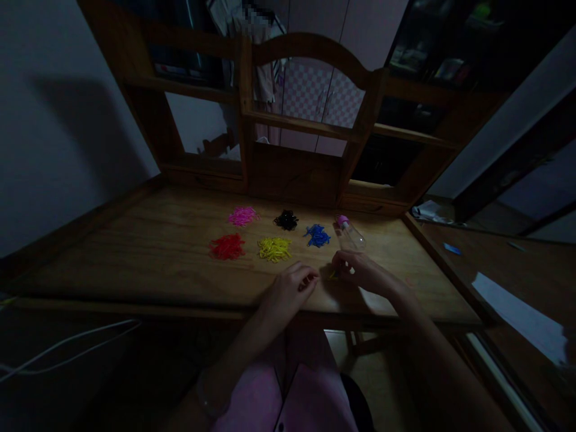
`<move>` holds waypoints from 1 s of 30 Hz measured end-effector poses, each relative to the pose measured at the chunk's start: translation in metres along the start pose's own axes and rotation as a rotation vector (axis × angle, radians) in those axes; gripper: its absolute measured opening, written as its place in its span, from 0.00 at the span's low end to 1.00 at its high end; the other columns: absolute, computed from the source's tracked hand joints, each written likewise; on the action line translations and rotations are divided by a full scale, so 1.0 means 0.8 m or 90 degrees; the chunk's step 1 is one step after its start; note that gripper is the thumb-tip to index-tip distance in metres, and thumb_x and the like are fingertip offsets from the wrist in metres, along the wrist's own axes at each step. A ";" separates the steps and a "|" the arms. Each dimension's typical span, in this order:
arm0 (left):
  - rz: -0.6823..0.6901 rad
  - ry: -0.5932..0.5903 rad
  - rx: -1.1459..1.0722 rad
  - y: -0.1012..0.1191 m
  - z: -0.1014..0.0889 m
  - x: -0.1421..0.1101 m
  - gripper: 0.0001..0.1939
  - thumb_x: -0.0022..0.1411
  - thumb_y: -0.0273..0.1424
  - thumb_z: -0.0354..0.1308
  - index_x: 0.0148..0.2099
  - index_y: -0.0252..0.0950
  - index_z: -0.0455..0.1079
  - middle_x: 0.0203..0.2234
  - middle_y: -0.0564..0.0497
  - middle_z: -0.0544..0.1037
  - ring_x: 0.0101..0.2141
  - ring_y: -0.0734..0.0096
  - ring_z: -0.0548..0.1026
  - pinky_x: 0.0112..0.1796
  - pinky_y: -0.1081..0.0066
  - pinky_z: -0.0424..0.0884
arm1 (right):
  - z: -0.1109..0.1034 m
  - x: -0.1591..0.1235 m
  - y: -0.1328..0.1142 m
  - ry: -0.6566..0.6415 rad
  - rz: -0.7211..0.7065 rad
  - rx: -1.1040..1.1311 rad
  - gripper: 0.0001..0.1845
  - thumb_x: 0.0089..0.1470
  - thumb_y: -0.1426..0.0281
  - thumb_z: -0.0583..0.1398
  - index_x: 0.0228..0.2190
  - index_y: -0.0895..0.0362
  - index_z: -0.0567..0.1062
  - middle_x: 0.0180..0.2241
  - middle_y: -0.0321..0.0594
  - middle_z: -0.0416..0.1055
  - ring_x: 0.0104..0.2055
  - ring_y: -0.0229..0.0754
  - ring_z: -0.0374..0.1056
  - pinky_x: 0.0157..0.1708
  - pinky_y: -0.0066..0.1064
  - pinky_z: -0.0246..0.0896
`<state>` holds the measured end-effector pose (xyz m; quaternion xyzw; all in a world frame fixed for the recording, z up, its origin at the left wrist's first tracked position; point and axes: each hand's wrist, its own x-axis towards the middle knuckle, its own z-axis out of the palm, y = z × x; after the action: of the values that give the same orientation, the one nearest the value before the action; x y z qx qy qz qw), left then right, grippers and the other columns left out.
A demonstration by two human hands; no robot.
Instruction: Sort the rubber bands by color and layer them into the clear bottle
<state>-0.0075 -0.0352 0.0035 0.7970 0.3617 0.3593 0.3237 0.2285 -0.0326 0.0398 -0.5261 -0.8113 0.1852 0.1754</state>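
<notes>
My left hand is above the front of the wooden desk, thumb and fingertips pinched together; anything between them is too small to make out. My right hand is just to its right, also closed in a pinch. A few small yellow pieces lie right at its fingertips; whether it grips one is unclear. Beyond my hands are loose piles of small pieces that look like paper clips: a yellow pile, a red pile, a blue pile, a black pile and a pink pile.
A clear bulb-shaped bottle with a pink cap lies on its side behind my right hand. The desk has an open shelf frame along its back. On the right, a lower brown surface holds a white paper sheet.
</notes>
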 end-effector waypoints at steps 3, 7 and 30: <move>-0.011 0.006 -0.017 -0.001 0.024 0.006 0.06 0.64 0.28 0.54 0.41 0.40 0.73 0.38 0.49 0.76 0.38 0.68 0.75 0.39 0.68 0.71 | -0.002 0.000 0.009 -0.017 0.012 -0.013 0.14 0.42 0.84 0.57 0.31 0.57 0.73 0.30 0.38 0.72 0.30 0.37 0.65 0.29 0.27 0.57; -0.048 0.025 -0.003 -0.005 0.043 0.012 0.06 0.63 0.29 0.55 0.42 0.41 0.72 0.39 0.49 0.76 0.36 0.68 0.75 0.38 0.67 0.71 | -0.016 0.010 0.022 0.004 -0.010 -0.036 0.13 0.44 0.81 0.58 0.34 0.57 0.71 0.30 0.38 0.71 0.30 0.38 0.65 0.29 0.27 0.56; -0.081 0.013 0.232 -0.012 0.005 0.038 0.01 0.59 0.27 0.57 0.34 0.38 0.70 0.35 0.48 0.74 0.35 0.65 0.74 0.35 0.67 0.67 | 0.016 0.084 0.045 0.491 -0.015 -0.004 0.13 0.57 0.76 0.50 0.38 0.55 0.73 0.39 0.43 0.72 0.38 0.43 0.68 0.39 0.32 0.61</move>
<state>0.0071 -0.0064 0.0041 0.8144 0.4737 0.2747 0.1922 0.2251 0.0411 0.0171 -0.5480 -0.6924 -0.0308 0.4683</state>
